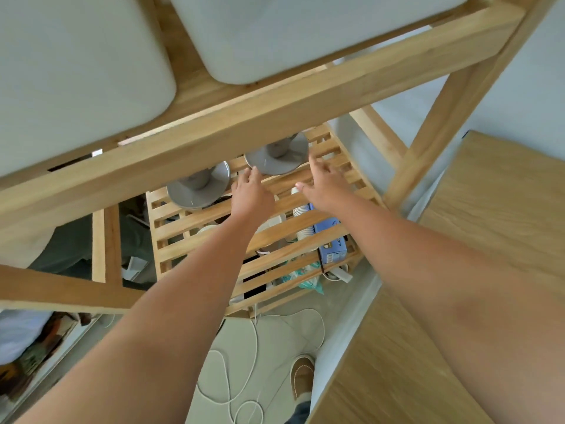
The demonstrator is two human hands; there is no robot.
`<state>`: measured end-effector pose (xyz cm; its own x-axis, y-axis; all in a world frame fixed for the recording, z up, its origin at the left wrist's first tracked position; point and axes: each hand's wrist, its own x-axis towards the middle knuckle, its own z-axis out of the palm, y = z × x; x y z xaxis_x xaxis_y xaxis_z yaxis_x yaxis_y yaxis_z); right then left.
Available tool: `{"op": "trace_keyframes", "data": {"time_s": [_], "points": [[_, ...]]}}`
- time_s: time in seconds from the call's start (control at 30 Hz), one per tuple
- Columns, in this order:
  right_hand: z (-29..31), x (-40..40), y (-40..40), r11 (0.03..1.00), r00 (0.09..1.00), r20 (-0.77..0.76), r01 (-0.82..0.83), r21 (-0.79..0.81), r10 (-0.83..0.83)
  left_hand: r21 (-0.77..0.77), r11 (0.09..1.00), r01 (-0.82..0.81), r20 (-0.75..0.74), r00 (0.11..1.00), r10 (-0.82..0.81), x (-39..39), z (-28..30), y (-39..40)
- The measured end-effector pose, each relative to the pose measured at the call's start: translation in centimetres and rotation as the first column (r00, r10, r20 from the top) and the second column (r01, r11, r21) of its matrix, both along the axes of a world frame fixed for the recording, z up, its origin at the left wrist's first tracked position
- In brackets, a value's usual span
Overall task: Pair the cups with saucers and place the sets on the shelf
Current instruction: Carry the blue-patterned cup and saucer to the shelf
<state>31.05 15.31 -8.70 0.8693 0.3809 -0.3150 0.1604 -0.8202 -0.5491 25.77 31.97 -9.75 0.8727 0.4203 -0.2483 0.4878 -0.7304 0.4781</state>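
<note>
Two grey cup-and-saucer sets stand on the slatted wooden shelf (305,228). The right saucer (269,165) carries a grey cup (279,148) whose top is hidden by the upper beam. The left saucer (195,194) carries another grey cup (192,180), also partly hidden. My left hand (250,194) has its fingertips at the near left rim of the right saucer. My right hand (321,182) hovers by that saucer's right edge, fingers spread, holding nothing.
A thick wooden beam (244,123) crosses above the shelf, with two white bins (76,71) on top. Below the slats lie stacked paper cups (301,215) and a blue box (331,240). A wooden table (458,301) stands at right. White cables (253,362) lie on the floor.
</note>
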Motion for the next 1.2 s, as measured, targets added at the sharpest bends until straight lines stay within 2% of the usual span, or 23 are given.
{"op": "trace_keyframes", "data": {"time_s": [0.1, 0.2, 0.33, 0.43, 0.53, 0.63, 0.77, 0.93, 1.03, 1.1, 1.2], "points": [[0.8, -2.4, -2.7, 0.996, 0.988, 0.127, -0.091, 0.018, 0.089, -0.225, 0.967, 0.121, 0.004, 0.992, -0.123, -3.0, 0.9, -1.8], [2.5, -4.7, -6.8, 0.997, 0.964, 0.259, -0.072, 0.032, 0.062, -0.36, 0.907, 0.218, 0.056, 0.976, -0.213, -6.4, 2.4, -4.3], [5.3, -8.6, -13.5, 0.994, 0.979, 0.183, 0.069, 0.09, -0.085, -0.414, 0.877, 0.245, 0.151, 0.968, -0.199, -9.9, 4.8, -8.7], [6.9, -12.2, -19.1, 0.968, 0.971, 0.135, 0.174, 0.179, -0.199, -0.514, 0.782, 0.353, 0.212, 0.935, -0.283, -12.3, 5.9, -13.3], [8.0, -16.5, -25.3, 0.898, 0.928, 0.059, 0.338, 0.282, -0.368, -0.544, 0.667, 0.508, 0.257, 0.858, -0.444, -14.8, 6.7, -18.7], [8.7, -21.7, -31.1, 0.778, 0.836, -0.011, 0.515, 0.36, -0.549, -0.587, 0.556, 0.588, 0.246, 0.784, -0.57, -17.3, 6.2, -23.9], [9.8, -28.6, -38.4, 0.641, 0.683, -0.031, 0.7, 0.315, -0.73, -0.664, 0.467, 0.584, 0.174, 0.728, -0.663, -21.7, 4.7, -30.3], [10.4, -36.0, -43.8, 0.464, 0.502, -0.065, 0.836, 0.294, -0.862, -0.742, 0.483, 0.464, -0.001, 0.721, -0.693, -25.5, 4.5, -36.2], [9.1, -37.7, -45.7, 0.352, 0.397, -0.165, 0.903, 0.247, -0.903, -0.778, 0.475, 0.411, -0.05, 0.713, -0.699, -26.7, 5.2, -38.9], [8.7, -37.4, -46.7, 0.355, 0.388, -0.204, 0.917, 0.182, -0.899, -0.785, 0.473, 0.4, -0.062, 0.709, -0.703, -27.4, 5.7, -40.1], [9.2, -36.1, -47.4, 0.492, 0.49, -0.197, 0.87, 0.043, -0.849, -0.79, 0.486, 0.373, -0.065, 0.738, -0.671, -28.0, 6.0, -41.3]]}}
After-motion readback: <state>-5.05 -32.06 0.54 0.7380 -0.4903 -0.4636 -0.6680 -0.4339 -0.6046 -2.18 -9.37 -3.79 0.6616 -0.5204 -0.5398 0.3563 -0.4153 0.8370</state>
